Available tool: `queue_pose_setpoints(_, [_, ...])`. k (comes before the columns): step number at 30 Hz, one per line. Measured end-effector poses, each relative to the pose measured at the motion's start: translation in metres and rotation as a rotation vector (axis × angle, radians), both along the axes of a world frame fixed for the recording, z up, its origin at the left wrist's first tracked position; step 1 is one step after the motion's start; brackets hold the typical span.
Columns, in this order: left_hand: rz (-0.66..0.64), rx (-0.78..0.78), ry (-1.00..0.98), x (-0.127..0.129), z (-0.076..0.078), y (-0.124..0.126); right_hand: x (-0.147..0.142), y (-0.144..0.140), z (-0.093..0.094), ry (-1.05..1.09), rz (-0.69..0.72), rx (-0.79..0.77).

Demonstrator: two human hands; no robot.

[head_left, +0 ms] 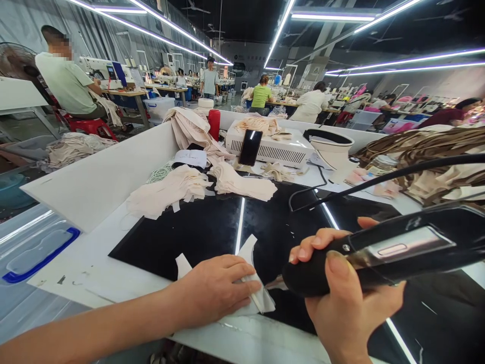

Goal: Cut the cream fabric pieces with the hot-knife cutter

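My right hand (350, 298) is wrapped round a black handheld power tool (394, 245) with a silver panel on its side. The tool's rounded end is toward the middle of the worktop, and its underside is hidden. Palm down, my left hand (223, 283) lies on a small cut piece of white fabric (248, 253) near the front edge, its fingers stretched out flat. Parts of the fabric stick out above and to the right of those fingers. Under both lies a glossy black sheet (182, 227).
Stacks of cream fabric pieces (170, 189) lie at the sheet's far edge. Behind stand a phone (250, 147), a white vented box (282, 151) and a red cone (214, 125). A black cable (382, 178) arches over the right side. White boards (113, 172) wall the worktop. People sit at sewing machines beyond.
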State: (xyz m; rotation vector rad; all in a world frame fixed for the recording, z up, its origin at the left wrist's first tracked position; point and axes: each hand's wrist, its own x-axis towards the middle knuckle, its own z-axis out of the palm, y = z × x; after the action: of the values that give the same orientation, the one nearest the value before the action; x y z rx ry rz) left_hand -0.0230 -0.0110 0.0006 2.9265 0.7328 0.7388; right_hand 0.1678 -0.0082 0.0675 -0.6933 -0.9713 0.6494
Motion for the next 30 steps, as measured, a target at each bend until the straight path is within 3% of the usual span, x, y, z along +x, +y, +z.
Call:
queue_pose_setpoints(11, [0.022, 0.047, -0.030, -0.001, 0.002, -0.004, -0.004, 0.005, 0.006, 0.054, -0.004, 0.003])
queue_pose_setpoints(30, [0.052, -0.023, -0.038, -0.002, -0.004, -0.005, -0.014, 0.016, 0.009, 0.080, -0.030, -0.010])
